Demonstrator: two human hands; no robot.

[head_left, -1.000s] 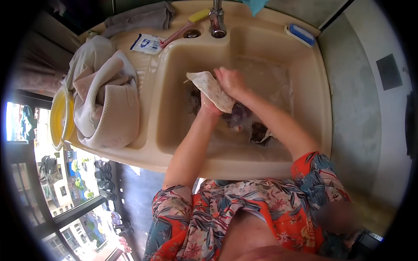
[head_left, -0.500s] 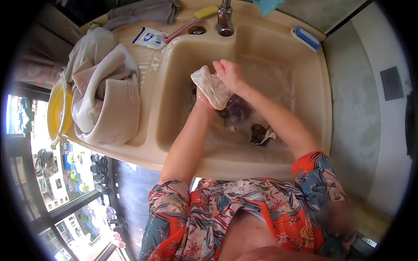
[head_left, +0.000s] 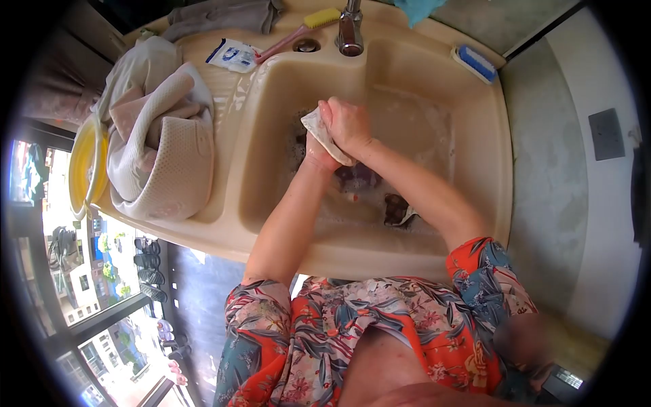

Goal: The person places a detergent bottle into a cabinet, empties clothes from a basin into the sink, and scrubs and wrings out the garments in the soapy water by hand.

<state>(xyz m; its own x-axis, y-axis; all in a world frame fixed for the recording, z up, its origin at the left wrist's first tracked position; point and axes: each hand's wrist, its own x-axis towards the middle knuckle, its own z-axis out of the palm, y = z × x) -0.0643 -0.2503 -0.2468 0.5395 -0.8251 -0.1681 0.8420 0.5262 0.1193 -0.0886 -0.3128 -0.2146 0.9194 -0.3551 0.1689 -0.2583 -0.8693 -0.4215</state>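
A small, wet, pale cloth with faint marks (head_left: 317, 129) is between my two hands above the sink; its exact kind is unclear. My left hand (head_left: 321, 153) holds it from below, its fingers mostly hidden behind the fabric. My right hand (head_left: 350, 127) is closed and presses on the cloth from the right, touching the left hand. Beneath them, dark purple fabric (head_left: 358, 178) lies in soapy water. A dark brown piece with a white edge (head_left: 397, 209) sits nearer me in the basin.
The beige sink (head_left: 434, 247) has a metal tap (head_left: 350, 34) at the back. On its left ledge are a pale mesh bag of laundry (head_left: 166, 166), a yellow basin (head_left: 85, 166), a white-and-blue packet (head_left: 234, 56) and a yellow-headed brush (head_left: 319, 20). A blue brush (head_left: 476, 62) rests at back right.
My right hand has moved left and closed over the cloth, against my left hand. The cloth, spread wider before, is now folded narrower. The view has shifted slightly.
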